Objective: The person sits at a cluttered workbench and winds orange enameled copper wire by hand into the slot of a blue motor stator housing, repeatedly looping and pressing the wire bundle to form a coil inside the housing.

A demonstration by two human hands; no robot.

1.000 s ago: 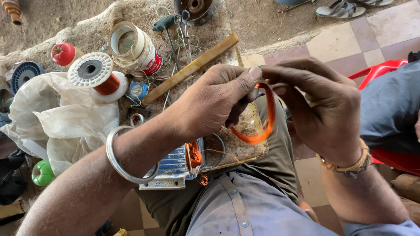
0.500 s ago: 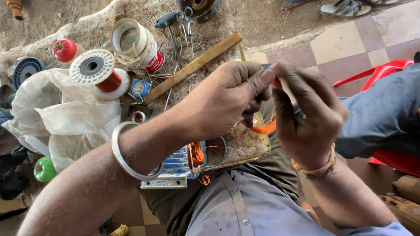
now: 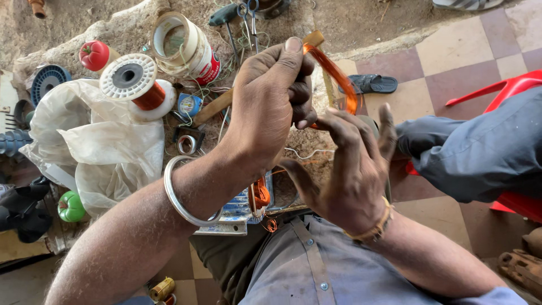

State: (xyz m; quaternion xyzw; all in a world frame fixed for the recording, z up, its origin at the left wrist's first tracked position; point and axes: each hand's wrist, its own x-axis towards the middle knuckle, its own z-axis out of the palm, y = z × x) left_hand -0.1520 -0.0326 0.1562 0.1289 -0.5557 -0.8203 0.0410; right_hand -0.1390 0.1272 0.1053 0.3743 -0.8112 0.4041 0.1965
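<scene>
Copper coil (image 3: 337, 76) pinched by raised left hand (image 3: 271, 101).

Your left hand (image 3: 271, 101) sits above and just left of your right hand (image 3: 344, 169), with the wire coil (image 3: 339, 76) running between them. Left of both lie the wire spool (image 3: 135, 82) and, below it, the plastic bag (image 3: 96, 147). Behind the spool stands a tin (image 3: 189, 48). Under your wrists rests what may be a winding frame (image 3: 243, 206).
</scene>
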